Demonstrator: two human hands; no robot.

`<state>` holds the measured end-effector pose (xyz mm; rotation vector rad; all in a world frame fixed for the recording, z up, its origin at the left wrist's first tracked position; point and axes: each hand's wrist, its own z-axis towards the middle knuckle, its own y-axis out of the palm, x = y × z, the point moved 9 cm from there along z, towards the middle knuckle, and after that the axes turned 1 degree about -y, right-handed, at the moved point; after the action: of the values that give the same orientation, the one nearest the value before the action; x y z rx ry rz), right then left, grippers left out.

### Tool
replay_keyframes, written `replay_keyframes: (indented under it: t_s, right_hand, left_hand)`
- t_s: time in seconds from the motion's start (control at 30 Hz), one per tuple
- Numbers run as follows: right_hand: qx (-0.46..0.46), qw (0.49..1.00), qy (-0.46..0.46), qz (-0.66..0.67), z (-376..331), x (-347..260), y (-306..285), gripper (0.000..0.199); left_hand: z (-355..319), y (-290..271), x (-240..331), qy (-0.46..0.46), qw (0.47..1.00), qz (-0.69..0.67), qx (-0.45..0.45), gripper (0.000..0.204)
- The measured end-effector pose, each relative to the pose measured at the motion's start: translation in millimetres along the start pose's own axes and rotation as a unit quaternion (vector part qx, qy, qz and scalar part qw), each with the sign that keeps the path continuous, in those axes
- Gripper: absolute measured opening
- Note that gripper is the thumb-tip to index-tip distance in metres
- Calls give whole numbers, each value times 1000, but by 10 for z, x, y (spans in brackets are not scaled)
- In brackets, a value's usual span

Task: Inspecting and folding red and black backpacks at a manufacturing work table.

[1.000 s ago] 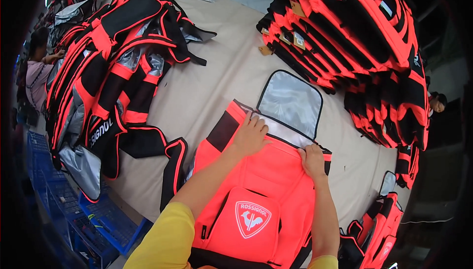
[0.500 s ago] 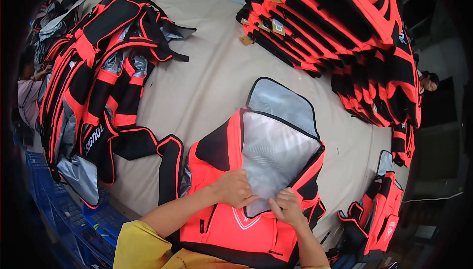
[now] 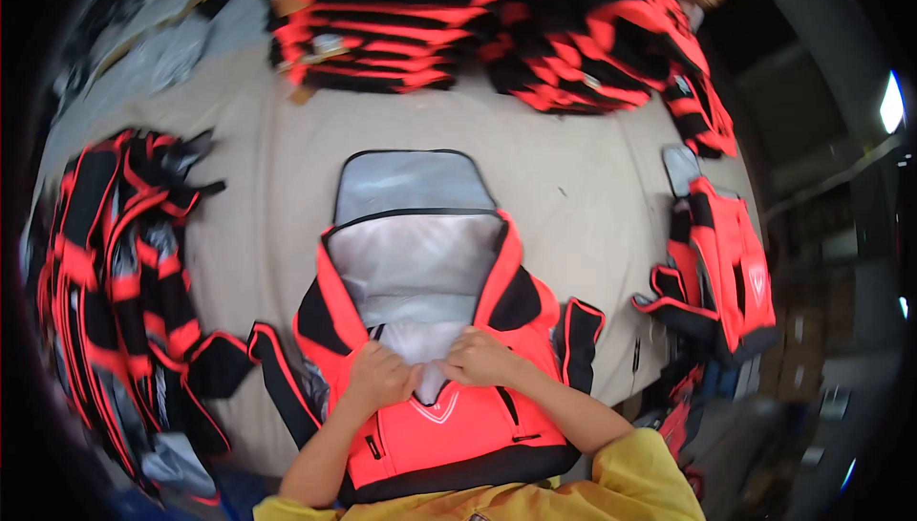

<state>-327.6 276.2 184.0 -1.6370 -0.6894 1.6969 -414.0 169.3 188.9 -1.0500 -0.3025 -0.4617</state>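
1. Changed over the last second: lid flap (image 3: 413,182), earlier only raised near the far end of the bag, now thrown fully back and lying flat on the beige table (image 3: 573,187). Silver lining of the main compartment (image 3: 411,263) exposed down to the front panel.
2. Both hands moved from the top edge of the bag, where they sat apart, down to the bottom of the opening, now close together.
3. Left hand (image 3: 379,375): fingers curled tight, pinching the left edge of the opening at its lowest point. Right hand (image 3: 480,359): also closed, gripping the right edge, just beside the left. Knuckles nearly touching; a fold of silver lining between them.
4. Judged meaning: zip run open to its end, opening now being spread or the lining tugged; bag opened about as far as it goes.
5. Location of the orange-and-black backpack (image 3: 435,425): centre of view, at the near edge of the table, directly in front of the yellow sleeves (image 3: 650,473), lying on its back, front panel up.
6. Orientation: long axis running near to far, almost straight away from the body. Top with open flap pointing far; base nearest the body. Shoulder strap (image 3: 277,378) splayed left, another (image 3: 580,340) right.
7. Surroundings: stacks of like backpacks (image 3: 478,24) along the far edge, a pile (image 3: 115,273) at left, one more (image 3: 726,263) at right.
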Motion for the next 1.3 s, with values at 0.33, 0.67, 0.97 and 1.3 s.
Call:
replay_keyframes:
  t_s: [0.33, 0.67, 0.97, 1.3]
  right_hand:
    - [-7, 999, 42, 29, -197, 204, 247, 44]
    - [29, 999, 19, 7, -205, 178, 145, 40]
    - [48, 998, 0, -30, -150, 79, -24, 45]
    - [98, 994, -28, -33, -17, -89, -274, 38]
  left_hand:
    - [130, 244, 12, -3, 995, 77, -62, 32]
    - [137, 166, 26, -34, 992, 95, -74, 32]
    - [160, -59, -64, -60, 991, 115, 1, 34]
    - [155, -355, -181, -90, 990, 93, 64, 35]
